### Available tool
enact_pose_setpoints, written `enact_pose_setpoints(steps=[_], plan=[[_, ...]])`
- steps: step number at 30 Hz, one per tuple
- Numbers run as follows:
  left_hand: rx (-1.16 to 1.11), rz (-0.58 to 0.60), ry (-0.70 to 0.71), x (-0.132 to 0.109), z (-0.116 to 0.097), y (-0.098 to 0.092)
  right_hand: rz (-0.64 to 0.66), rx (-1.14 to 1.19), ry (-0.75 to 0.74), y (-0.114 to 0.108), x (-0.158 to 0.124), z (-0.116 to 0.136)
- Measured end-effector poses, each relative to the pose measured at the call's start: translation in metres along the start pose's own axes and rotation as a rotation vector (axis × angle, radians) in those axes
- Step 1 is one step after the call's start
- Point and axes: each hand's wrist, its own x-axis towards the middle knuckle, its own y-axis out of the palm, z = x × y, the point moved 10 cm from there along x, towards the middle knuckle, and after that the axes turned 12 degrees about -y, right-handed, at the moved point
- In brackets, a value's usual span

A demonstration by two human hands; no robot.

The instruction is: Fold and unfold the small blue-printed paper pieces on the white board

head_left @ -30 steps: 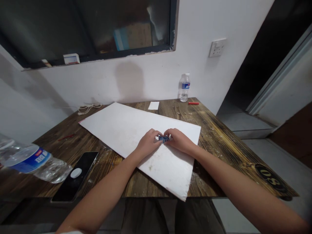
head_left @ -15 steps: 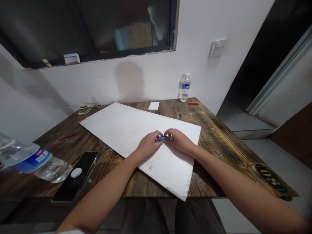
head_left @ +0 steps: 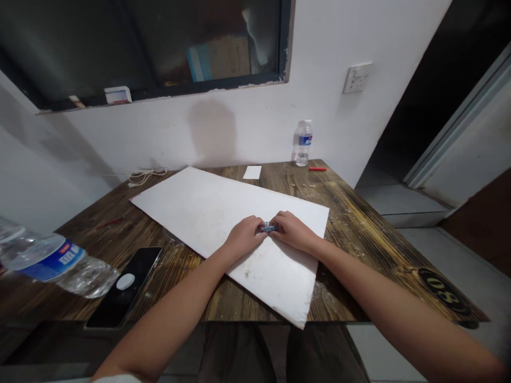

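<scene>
My left hand point(head_left: 249, 234) and my right hand point(head_left: 290, 227) face each other over a white board point(head_left: 187, 205), thumbs on the near side. Between their closed fingertips is a small blue-patterned item that looks like a deck of playing cards point(head_left: 267, 227). Both hands grip it, one at each end. A thin, pale edge of it faces me. Fingers hide most of it, so its exact shape is hard to make out.
The board lies slantwise on a dark wooden table point(head_left: 347, 255). On the left are a large water bottle point(head_left: 59, 260) and a phone point(head_left: 125, 284) with a white disc. Toward the back are a cable point(head_left: 146, 176), a white paper point(head_left: 252, 172), a small bottle point(head_left: 304, 143) and a red stick point(head_left: 318, 169).
The blue item has changed its tilt: its patterned face showed before, and now a thin edge shows. Both hands remain in almost the same place, with fingers slightly shifted.
</scene>
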Motion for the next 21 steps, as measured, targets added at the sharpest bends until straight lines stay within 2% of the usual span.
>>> enact_pose_setpoints(steps=[6,21], plan=[[0.036,-0.016,0.018,0.000,0.000,0.001,0.019,-0.033,-0.003,0.001,0.000,0.000],[0.000,-0.064,0.012,-0.001,0.000,-0.007,-0.065,0.006,-0.026,-0.013,0.001,0.010]])
